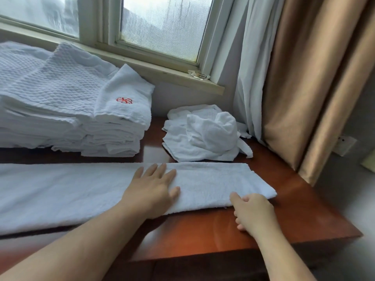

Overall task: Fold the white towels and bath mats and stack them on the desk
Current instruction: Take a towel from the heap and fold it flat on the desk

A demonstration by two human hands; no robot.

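1. A long white towel (213, 179), folded into a narrow strip, lies flat across the front of the reddish-brown counter (203, 234). Its right end stops short of the counter's right edge, and its left part runs out of view.
2. The left hand (154, 187) rests palm down on the middle of the strip, with the fingers straight and slightly spread.
3. The right hand (253, 209) sits at the near edge of the strip, close to its right corner. The fingers are curled under and the thumb touches the cloth; whether it pinches the towel cannot be told.
4. Behind the strip on the left stands a tall stack of folded white towels and mats (60, 110). The top piece on its right side bears a red emblem (124, 100).
5. To the right of the stack, apart from it, lies a crumpled heap of white cloths (207, 134).
6. Behind them is a window (162, 23) with a clear glass dish (198, 75) on its sill. A white sheer curtain (243, 67) and a tan curtain (304, 78) hang on the right.
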